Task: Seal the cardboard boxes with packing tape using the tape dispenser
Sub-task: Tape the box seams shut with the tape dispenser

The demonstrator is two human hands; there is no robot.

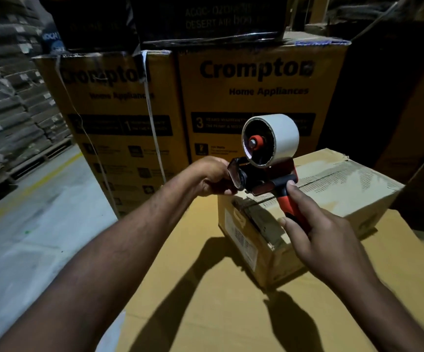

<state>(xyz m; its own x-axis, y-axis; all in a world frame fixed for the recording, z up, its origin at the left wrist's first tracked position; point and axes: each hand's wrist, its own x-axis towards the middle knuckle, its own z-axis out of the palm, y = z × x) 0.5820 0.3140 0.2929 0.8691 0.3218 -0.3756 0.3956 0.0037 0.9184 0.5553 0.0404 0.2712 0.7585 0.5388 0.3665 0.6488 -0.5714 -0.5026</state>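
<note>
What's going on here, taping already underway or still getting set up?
Looks like setup. A person's right hand grips the red handle of the tape dispenser, held up over the near end of a small cardboard box. The left hand pinches at the dispenser's front end, probably freeing the tape end, though that part is blurred. The small box sits on a larger cardboard box, with Crompton cartons behind.
</note>
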